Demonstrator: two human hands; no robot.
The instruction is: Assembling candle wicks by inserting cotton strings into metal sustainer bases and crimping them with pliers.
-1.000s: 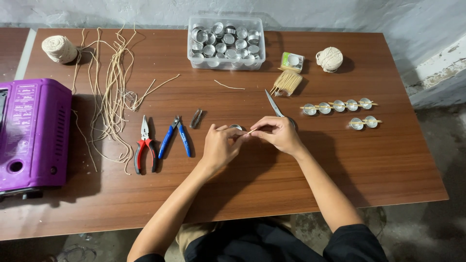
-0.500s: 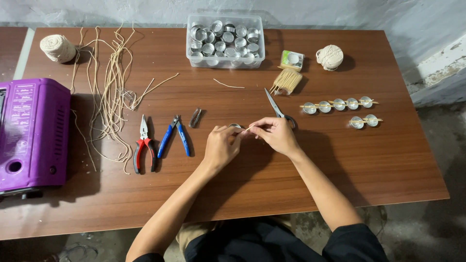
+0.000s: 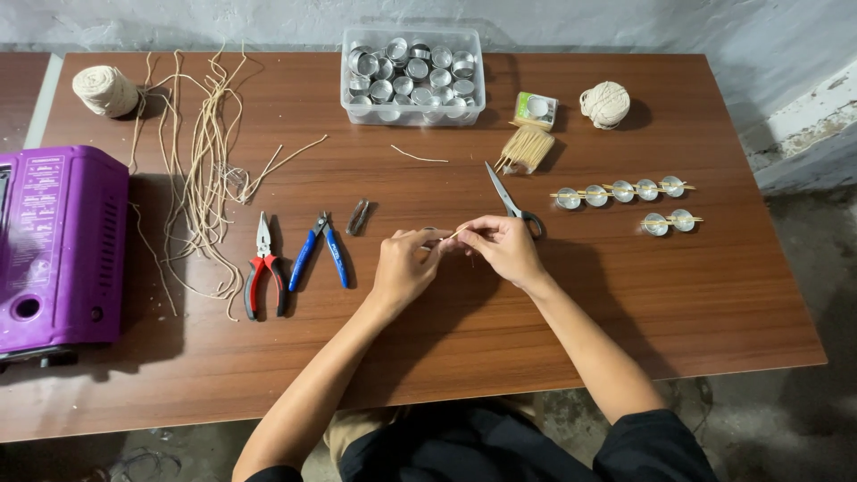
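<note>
Where the hands meet: mid tabletop (image 3: 500,321), fingertips pinched on one thin stick (image 3: 453,236).
Left hand (image 3: 403,266): closed, gripping the stick's near end; a small metal cup (image 3: 432,232) just peeks behind it.
Right hand (image 3: 504,245): closed on the stick's other end.
Scissors (image 3: 506,198): flat, just beyond the right hand.
Pliers (image 3: 265,263): left, beside blue cutters (image 3: 324,247).
Cup box (image 3: 413,76): far edge.
Finished cups (image 3: 622,191): right, in a row.
</note>
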